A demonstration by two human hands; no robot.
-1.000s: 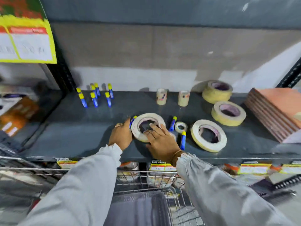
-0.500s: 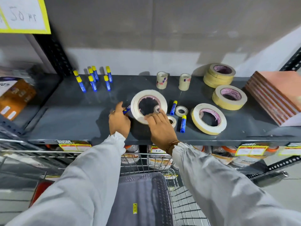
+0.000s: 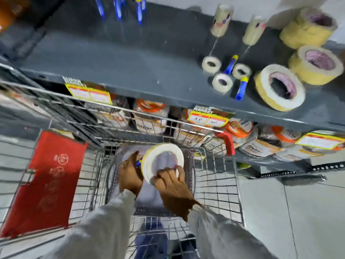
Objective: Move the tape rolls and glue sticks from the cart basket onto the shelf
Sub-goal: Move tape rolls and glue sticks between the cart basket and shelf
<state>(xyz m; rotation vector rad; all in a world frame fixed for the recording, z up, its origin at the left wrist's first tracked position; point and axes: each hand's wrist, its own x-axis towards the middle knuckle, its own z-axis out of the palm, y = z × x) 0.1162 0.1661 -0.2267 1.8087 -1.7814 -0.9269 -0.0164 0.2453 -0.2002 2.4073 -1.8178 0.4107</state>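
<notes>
Matt grey shelf — wire-metal cart

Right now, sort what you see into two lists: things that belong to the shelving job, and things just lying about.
Part of the job:
big tape roll in the right hand
glue stick by the left hand
cart basket
shelf
tape rolls and glue sticks already shelved

Just lying about:
red flap
price tags
packets on the lower shelf

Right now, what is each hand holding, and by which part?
The right hand grips the large cream tape roll by its lower rim. The left hand holds a blue glue stick, mostly hidden.
</notes>
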